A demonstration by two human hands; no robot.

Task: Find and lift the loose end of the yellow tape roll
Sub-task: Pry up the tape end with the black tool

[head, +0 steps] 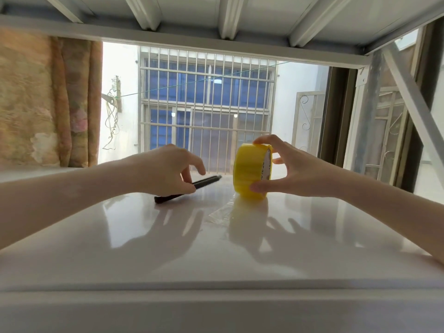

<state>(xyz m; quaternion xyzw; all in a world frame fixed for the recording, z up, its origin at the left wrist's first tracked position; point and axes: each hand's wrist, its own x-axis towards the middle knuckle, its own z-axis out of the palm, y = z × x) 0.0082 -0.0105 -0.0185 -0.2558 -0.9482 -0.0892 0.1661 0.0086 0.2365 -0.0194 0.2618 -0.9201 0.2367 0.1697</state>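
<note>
A yellow tape roll (248, 171) stands on edge on the glossy white table (216, 248), right of centre. My right hand (293, 168) grips it, fingers over the top and thumb at the lower rim. A clear strip of tape (219, 213) lies flat on the table just in front and left of the roll. My left hand (168, 170) hovers left of the roll with loosely curled fingers, touching or just above a black pen (206, 182). I cannot tell whether it holds the pen.
The black pen lies slantwise on the table at the back centre. A white metal frame (216, 42) runs overhead, with a slanted brace (413, 97) at the right. Behind the table is a barred window (206, 111) and a curtain (48, 99) at the left.
</note>
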